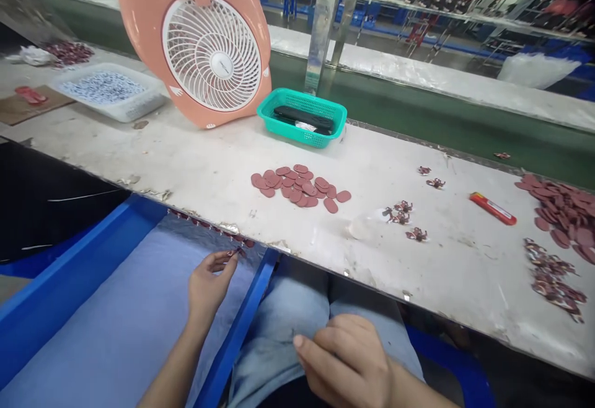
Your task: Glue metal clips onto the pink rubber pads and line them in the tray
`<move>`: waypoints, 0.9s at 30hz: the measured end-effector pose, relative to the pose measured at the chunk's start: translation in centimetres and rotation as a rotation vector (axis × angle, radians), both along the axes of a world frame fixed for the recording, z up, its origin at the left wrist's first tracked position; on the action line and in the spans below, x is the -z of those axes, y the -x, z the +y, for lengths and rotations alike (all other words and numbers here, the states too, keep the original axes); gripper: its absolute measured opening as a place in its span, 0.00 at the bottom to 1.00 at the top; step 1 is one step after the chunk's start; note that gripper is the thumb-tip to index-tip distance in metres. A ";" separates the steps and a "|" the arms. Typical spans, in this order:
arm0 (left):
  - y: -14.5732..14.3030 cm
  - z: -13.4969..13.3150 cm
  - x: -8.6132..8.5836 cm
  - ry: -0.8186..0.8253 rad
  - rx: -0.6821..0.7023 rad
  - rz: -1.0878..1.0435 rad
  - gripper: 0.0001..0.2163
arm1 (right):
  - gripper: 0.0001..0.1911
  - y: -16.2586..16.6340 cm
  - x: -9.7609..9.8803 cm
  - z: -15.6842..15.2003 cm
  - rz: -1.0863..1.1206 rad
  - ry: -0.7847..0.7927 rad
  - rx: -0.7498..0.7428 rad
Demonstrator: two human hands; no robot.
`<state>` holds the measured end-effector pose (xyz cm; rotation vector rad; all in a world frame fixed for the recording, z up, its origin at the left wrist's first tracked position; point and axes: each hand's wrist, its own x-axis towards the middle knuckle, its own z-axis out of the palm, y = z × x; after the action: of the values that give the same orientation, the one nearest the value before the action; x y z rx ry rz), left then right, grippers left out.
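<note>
In the head view, the left hand [209, 287] is closed in a fingertip pinch on a small dark red piece [237, 252], just below the near edge of the bench [418, 284]. A pinch right at the fingertips suits a piece this small, keeping it in sight and clear of the palm. Its exact shape is hidden by the fingers. A row of tiny pieces [209, 228] lines that edge, too small to make out, above a pale blue cloth [125, 315] in a blue frame. The right hand [344, 364] lies curled on the jeans [279, 327], and its palm is hidden, so I cannot tell whether it holds anything. On the bench lie red ovals [297, 185], small printed pieces [400, 212] and a red lighter [493, 208]. Farther right, a heap of ovals [564, 212] is cut off by the frame's edge.
</note>
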<state>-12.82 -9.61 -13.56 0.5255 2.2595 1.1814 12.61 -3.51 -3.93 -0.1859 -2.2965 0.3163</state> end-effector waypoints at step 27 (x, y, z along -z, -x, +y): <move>1.1 2.9 0.9 0.127 0.046 0.362 0.16 | 0.14 -7.3 -3.2 7.5 0.122 -0.033 0.518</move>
<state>-13.92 -6.73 -14.43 0.7885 2.5879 0.9731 19.87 3.95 -0.75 -0.7068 -2.0429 0.0206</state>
